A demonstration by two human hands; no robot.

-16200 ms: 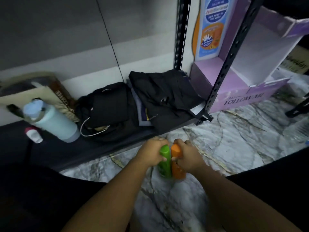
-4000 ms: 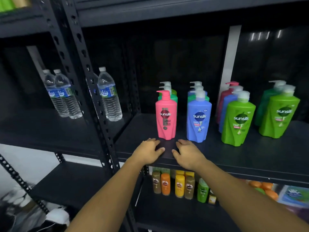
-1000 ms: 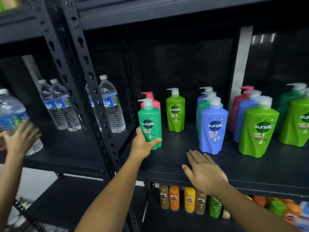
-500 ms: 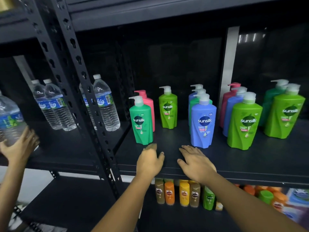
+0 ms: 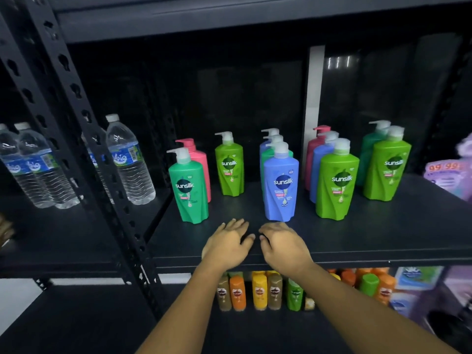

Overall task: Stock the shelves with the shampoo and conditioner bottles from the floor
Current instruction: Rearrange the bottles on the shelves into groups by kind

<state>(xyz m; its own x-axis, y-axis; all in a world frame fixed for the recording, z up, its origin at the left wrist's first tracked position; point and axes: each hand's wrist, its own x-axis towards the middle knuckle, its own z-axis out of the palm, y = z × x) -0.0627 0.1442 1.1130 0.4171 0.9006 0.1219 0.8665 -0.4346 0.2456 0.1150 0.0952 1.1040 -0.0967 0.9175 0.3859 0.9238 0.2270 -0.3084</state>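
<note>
My left hand (image 5: 227, 245) and my right hand (image 5: 282, 245) rest side by side, fingers relaxed, on the front of the black shelf (image 5: 383, 241), holding nothing. Just beyond them stand pump bottles: a teal green one (image 5: 190, 190) at the left with a pink one (image 5: 201, 166) behind it, a light green one (image 5: 229, 168) further back, and a blue one (image 5: 281, 187) heading a short row. More pink, blue and green bottles (image 5: 337, 185) stand to the right. Small bottles (image 5: 258, 290) in orange, yellow, brown and green line the shelf below.
A black perforated upright (image 5: 84, 139) divides this bay from the left one, where water bottles (image 5: 127, 159) stand. Another person's hand (image 5: 5, 229) shows at the far left edge. A purple package (image 5: 452, 169) sits at the right edge.
A second ago my left hand gripped the teal green bottle; it has let go and lies by my right hand at the shelf front. The other person's hand and water bottle dropped mostly out of view.
</note>
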